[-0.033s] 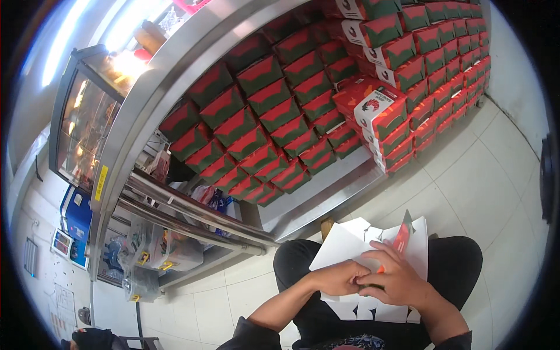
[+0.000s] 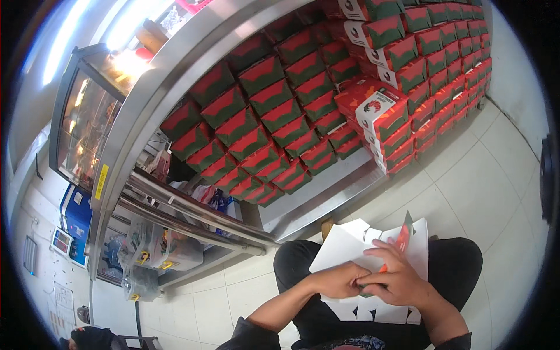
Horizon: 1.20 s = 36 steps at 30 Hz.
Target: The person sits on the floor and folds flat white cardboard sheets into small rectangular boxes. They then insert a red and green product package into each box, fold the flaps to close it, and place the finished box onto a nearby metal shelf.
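A partly folded carton [image 2: 335, 251], white inside with red and green on the outside, lies across my lap. One red and green flap [image 2: 403, 235] stands up at its far right. My left hand [image 2: 344, 280] is closed in a fist at the carton's middle, fingers curled round a folded edge. Pressed close beside it, my right hand [image 2: 395, 277] pinches the same part, its thumb toward the left hand and its upper fingers partly stretched over the red flap. Small bits of orange and green show between the hands; the fingertips are partly hidden. Slotted tabs [image 2: 364, 314] line the near edge.
Folded red and green boxes [image 2: 256, 119] fill the steel table's lower shelf [image 2: 326, 201]; more stacks [image 2: 434, 87] stand to its right. Plastic bags [image 2: 175, 248] hang at the left, below a glass display case [image 2: 87, 119]. Pale tiles [image 2: 466, 169] cover the floor.
The hands have shifted very slightly over the carton. The right fingers lie a little differently against the red flap, and less orange shows between the hands.
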Each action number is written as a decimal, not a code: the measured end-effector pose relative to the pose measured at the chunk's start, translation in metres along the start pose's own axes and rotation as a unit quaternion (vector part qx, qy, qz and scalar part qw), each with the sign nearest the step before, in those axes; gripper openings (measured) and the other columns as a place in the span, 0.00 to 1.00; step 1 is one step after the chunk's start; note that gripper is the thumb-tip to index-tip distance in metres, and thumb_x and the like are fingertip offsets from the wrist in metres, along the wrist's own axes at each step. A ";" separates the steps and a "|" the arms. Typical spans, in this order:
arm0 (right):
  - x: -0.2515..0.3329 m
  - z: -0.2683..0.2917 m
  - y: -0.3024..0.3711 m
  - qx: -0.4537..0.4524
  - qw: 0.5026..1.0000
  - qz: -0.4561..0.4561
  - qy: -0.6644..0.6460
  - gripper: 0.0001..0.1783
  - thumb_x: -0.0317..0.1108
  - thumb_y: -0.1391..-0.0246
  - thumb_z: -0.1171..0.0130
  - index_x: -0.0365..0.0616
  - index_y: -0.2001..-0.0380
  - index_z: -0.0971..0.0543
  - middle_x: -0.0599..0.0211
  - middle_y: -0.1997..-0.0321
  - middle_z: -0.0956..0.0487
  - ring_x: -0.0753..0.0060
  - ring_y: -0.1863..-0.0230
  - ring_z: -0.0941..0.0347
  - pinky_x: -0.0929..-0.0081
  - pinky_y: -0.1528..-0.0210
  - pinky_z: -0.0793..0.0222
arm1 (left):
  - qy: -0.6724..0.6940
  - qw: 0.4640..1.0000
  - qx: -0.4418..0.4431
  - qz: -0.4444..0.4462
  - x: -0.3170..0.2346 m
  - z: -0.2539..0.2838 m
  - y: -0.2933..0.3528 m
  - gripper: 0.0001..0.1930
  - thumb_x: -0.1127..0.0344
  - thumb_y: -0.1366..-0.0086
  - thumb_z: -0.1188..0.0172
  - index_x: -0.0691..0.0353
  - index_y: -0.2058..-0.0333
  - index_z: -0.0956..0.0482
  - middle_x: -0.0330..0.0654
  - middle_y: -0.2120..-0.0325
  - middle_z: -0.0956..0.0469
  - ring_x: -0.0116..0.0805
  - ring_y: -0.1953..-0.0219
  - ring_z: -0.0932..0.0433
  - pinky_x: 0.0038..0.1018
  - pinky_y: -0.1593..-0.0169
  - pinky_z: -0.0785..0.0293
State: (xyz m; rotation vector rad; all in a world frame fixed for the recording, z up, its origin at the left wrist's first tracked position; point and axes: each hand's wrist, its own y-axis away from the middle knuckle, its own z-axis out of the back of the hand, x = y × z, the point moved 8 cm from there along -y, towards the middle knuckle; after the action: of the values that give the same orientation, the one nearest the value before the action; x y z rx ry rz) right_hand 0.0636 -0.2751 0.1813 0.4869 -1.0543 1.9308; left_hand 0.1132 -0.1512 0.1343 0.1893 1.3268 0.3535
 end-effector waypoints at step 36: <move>0.054 0.033 0.006 -0.156 0.918 0.144 0.335 0.23 0.54 0.34 0.35 0.81 0.37 0.22 0.59 0.32 0.24 0.53 0.30 0.27 0.39 0.26 0.33 | 0.527 0.724 -0.408 -0.180 -0.056 0.040 0.003 0.16 0.64 0.19 0.41 0.62 0.39 0.23 0.43 0.46 0.16 0.32 0.48 0.15 0.32 0.43 0.17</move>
State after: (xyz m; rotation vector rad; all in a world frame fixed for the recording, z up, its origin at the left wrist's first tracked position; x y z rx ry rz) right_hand 0.0271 -0.2769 0.2331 -0.5128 -0.9692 1.9031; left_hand 0.1401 -0.1661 0.1956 -1.1849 2.1176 0.7302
